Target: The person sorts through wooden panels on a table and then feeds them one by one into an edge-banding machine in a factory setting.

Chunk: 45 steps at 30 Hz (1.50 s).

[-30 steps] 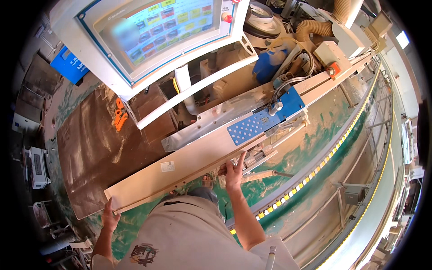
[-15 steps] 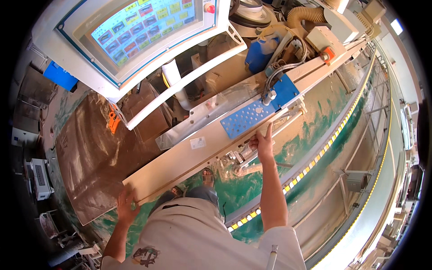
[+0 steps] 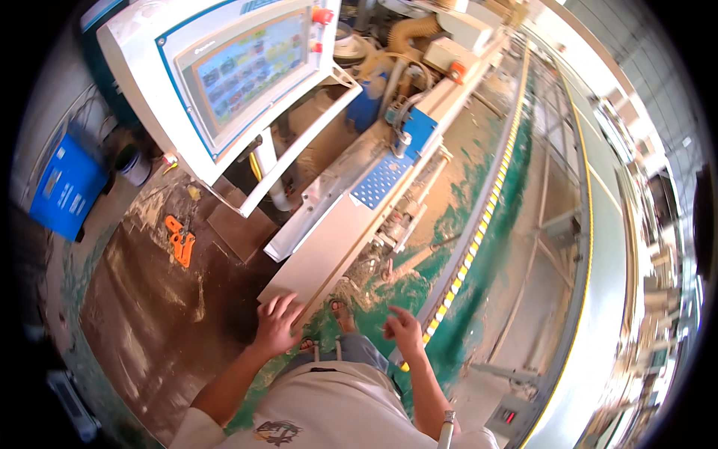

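A long, flat light-brown board [image 3: 321,262] lies slanted on the machine, its near end toward me. My left hand [image 3: 278,327] is at that near end, fingers spread and bent over the top corner; its thumb is hard to make out. Off the board to the right, my right hand [image 3: 404,331] hovers in the air, holding nothing, with index finger and thumb apart and the other fingers loosely curled. Beyond the board's far part sits a blue perforated plate [image 3: 380,181], next to a blue block [image 3: 420,133] with a metal knob.
A white control panel [image 3: 134,67] with a touch screen and a white handle bar [image 3: 299,150] overhangs the left side. Orange clamps [image 3: 179,243] lie on a brown sheet [image 3: 142,329]. A yellow-and-white striped rail [image 3: 479,239] curves along the right. Sawdust covers the green floor.
My right hand has left the board's side near the blue plate and drawn back toward me. My left hand stays at the near end. The whole view has swung round.
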Available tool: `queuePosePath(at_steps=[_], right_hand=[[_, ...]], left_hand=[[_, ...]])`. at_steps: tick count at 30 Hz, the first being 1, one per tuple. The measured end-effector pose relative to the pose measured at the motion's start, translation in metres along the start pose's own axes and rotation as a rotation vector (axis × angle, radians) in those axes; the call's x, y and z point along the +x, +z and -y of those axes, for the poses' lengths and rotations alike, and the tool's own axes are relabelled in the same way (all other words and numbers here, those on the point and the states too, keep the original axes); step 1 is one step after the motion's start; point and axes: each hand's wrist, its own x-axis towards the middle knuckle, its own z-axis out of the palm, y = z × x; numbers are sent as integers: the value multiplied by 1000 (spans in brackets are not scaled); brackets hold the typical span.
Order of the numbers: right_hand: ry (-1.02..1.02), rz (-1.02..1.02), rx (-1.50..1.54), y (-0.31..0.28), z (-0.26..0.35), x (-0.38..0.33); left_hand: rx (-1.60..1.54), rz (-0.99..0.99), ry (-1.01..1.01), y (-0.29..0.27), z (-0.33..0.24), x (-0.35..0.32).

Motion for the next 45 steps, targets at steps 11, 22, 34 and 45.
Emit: queuePosePath(at_steps=[11,22,34,45], right_hand=[[8,-513,-81,-69,-92,-289],[376,-1781,271,-170,-446,-730],[1556,-1927,502,-165,-680,-1033],[1142,-2169,932,-137,-707,-1085]], left_hand=[[32,-113,332,62,13,106],[581,-255,117,110,-7,188],[-118,918,264,247,-211,-196],[-257,961,190,286,-365,-249]])
